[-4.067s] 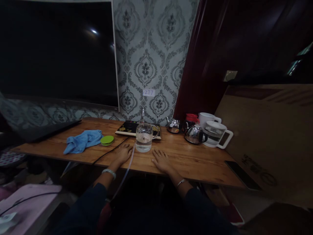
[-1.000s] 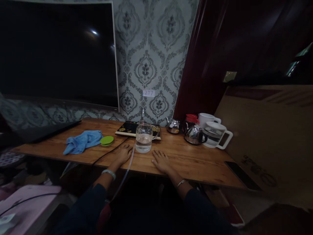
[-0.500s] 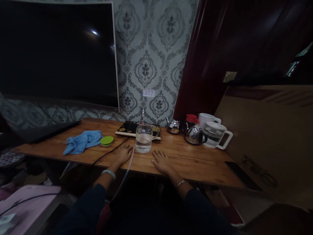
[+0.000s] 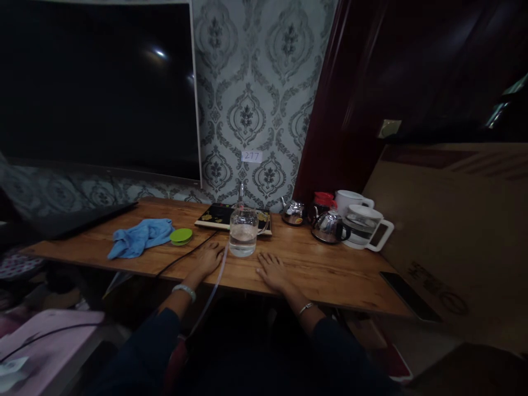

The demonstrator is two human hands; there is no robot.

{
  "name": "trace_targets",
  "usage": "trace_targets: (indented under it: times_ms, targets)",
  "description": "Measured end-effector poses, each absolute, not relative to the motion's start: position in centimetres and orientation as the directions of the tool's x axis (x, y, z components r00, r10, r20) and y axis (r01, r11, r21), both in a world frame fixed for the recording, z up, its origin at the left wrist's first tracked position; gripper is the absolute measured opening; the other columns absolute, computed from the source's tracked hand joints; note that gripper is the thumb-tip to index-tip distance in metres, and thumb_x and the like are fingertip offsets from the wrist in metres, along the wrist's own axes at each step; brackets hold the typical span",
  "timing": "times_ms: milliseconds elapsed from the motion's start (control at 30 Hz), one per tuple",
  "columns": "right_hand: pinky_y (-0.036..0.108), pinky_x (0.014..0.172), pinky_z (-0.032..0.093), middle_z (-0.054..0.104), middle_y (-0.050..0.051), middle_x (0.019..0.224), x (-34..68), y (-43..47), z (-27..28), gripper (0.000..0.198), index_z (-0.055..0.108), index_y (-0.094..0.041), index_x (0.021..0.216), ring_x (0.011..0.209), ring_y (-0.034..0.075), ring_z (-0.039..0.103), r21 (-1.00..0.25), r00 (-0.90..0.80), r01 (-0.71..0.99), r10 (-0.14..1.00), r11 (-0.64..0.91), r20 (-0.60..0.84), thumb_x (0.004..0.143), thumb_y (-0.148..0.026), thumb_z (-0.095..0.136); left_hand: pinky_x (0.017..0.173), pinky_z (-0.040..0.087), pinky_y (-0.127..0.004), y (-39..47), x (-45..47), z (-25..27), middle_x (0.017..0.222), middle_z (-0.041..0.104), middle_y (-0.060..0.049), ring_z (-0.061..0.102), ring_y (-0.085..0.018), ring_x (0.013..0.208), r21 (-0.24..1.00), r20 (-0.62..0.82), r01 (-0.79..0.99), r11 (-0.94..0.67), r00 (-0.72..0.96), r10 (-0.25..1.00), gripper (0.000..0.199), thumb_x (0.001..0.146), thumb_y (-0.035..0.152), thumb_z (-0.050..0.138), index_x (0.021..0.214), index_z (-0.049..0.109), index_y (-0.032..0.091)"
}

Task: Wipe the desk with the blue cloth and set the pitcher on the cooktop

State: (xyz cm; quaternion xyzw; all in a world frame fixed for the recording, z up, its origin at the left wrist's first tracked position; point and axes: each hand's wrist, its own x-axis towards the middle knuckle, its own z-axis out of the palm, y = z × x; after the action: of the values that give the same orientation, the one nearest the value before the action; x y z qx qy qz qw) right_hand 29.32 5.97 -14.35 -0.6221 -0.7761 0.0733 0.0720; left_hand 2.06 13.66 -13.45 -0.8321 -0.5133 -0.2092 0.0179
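Note:
Both of my hands rest flat on the wooden table [image 4: 322, 275], palms down. My left hand [image 4: 209, 259] lies open to the left of a clear glass kettle [image 4: 243, 242], beside a thin clear tube [image 4: 220, 275]. My right hand [image 4: 272, 270] lies open just right of the kettle, its fingers spread. Neither hand holds anything. The kettle stands upright, partly filled with clear liquid, with its handle to the right. Right behind it is a black induction cooker [image 4: 212, 215] with gold flowers and a silver spout-like tap [image 4: 241, 193].
Left on the table lie a blue cloth [image 4: 140, 237], a green round lid or dish [image 4: 181, 236] and a black cable [image 4: 185, 256]. On the right are metal teapots [image 4: 330, 226], white-handled jugs [image 4: 363, 225] and a phone [image 4: 408, 296]. A large cardboard box [image 4: 462, 220] borders the right.

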Motion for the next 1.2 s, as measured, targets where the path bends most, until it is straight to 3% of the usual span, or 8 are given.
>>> trace_targets:
  times_ms: [833, 1200]
  targets:
    - [0.043, 0.117, 0.008, 0.018, 0.001, 0.159, 29.24, 5.89, -14.29, 0.061, 0.023, -0.024, 0.154, 0.147, 0.023, 0.013, -0.197, -0.211, 0.958, 0.977, 0.210, 0.017, 0.099, -0.051, 0.025, 0.106, 0.037, -0.040, 13.53, 2.09, -13.46, 0.125, 0.063, -0.012, 0.053, -0.026, 0.119, 0.157, 0.359, 0.872, -0.463, 0.386, 0.850, 0.037, 0.094, 0.028, 0.041, 0.119, 0.066, 0.020]
    - [0.044, 0.117, 0.009, 0.018, 0.002, 0.159, 29.27, 5.85, -14.30, 0.063, 0.023, -0.022, 0.154, 0.146, 0.025, 0.014, -0.215, -0.214, 0.953, 0.977, 0.214, 0.021, 0.098, -0.050, 0.025, 0.101, 0.039, -0.037, 14.02, 1.88, -13.87, 0.114, 0.064, -0.010, 0.056, -0.024, 0.109, 0.176, 0.369, 0.856, -0.486, 0.400, 0.839, 0.034, 0.094, 0.029, 0.043, 0.116, 0.068, 0.022]
